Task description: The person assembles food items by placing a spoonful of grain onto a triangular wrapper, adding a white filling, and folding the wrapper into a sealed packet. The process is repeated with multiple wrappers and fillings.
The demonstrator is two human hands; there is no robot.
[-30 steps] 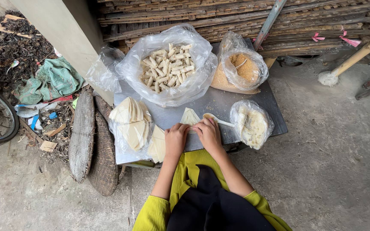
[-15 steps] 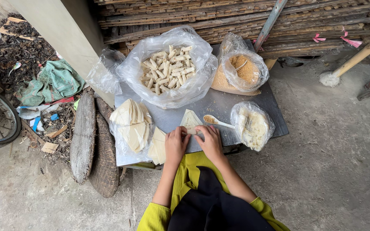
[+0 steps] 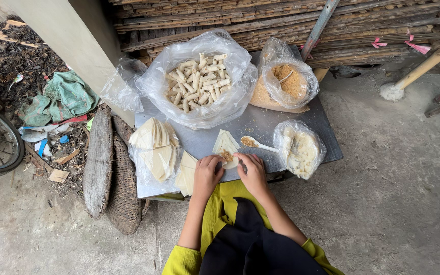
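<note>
Both hands work at the near edge of the grey table [image 3: 301, 125]. The left hand [image 3: 207, 173] and right hand [image 3: 253, 173] each pinch a pale wrapper [image 3: 226, 147] that lies flat between them with brown filling on it. A white spoon [image 3: 258, 144] lies just beyond. A bag of rolls [image 3: 197, 81] sits farther back, and a wrapper stack [image 3: 154, 147] to the left.

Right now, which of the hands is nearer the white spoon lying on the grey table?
Right. The right hand sits just below and left of the white spoon, not touching it. The left hand is farther left, on the other side of the wrapper both hands work on.
</note>
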